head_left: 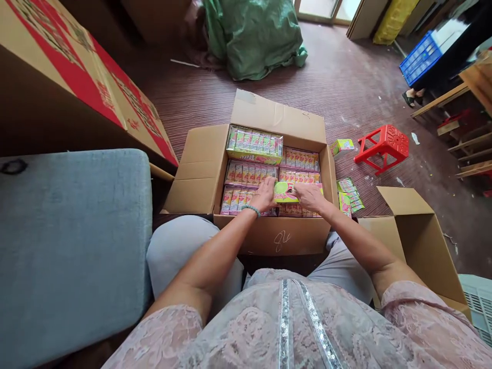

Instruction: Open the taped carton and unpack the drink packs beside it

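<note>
A green pack (285,192) is held at both ends, the left hand (265,195) and the right hand (309,197) each closed on it, just above the near row inside the open carton (277,238). The layer under it looks nearly complete: rows of pink packs (249,174) cover the carton side to side, and one more pack (254,141) already lies on top at the far left, so an upper layer seems barely begun. A few loose packs (349,195) lie on the floor (346,87) to the right, beside a second carton (418,241).
</note>
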`<state>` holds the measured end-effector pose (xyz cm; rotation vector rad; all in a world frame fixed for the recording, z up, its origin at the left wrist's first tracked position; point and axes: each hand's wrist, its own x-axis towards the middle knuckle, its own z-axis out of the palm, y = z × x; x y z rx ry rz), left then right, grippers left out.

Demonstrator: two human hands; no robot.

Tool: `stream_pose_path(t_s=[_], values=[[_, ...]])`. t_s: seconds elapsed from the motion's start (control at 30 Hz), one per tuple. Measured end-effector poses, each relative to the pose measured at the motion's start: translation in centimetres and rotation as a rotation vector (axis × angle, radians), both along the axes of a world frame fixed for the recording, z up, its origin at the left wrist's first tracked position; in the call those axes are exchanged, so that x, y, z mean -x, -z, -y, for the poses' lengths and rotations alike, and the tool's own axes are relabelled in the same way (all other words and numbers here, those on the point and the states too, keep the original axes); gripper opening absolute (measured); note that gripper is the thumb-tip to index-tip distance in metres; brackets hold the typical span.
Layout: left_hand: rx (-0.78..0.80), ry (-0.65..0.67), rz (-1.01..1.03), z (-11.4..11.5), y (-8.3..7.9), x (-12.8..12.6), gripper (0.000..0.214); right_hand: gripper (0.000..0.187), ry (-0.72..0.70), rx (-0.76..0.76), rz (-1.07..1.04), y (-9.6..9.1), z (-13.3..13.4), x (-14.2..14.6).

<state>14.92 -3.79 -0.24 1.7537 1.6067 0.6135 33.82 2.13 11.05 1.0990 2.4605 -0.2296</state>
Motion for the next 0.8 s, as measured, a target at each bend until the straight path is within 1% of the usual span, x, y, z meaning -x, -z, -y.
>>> stream_pose_path(t_s=[0.13,0.23,0.33,0.43,0.53,0.6,0.7,0.8], values=[[-0.025,-0.007,-0.043,0.0,0.0,-0.3,0.082,0.031,-0.128,0.007,0.095,0.0,0.8,2.9],[-0.031,0.003,-0.095,0.1,-0.1,-0.4,0.073,0.033,-0.191,-0.004,0.148,0.0,1.3,4.6],[-0.040,0.032,-0.125,0.1,-0.3,-0.4,0.068,0.037,-0.211,-0.028,0.175,0.0,1.6,5.3],[-0.017,0.027,-0.160,0.2,-0.6,-0.4,0.062,0.039,-0.206,-0.023,0.204,0.0,1.4,4.8],[0.016,0.019,-0.176,0.3,-1.0,-0.5,0.057,0.041,-0.155,-0.023,0.264,-0.1,0.3,2.5],[0.021,0.018,-0.185,0.3,-1.2,-0.5,0.058,0.042,-0.124,-0.035,0.286,-0.3,-0.9,-0.1],[0.033,0.020,-0.218,0.3,-1.4,-0.5,0.059,0.042,-0.091,-0.065,0.329,-1.2,-3.0,-5.7],[0.053,0.009,-0.250,0.3,-1.8,-0.4,0.057,0.039,0.037,-0.096,0.458,-3.0,-4.5,-11.8]])
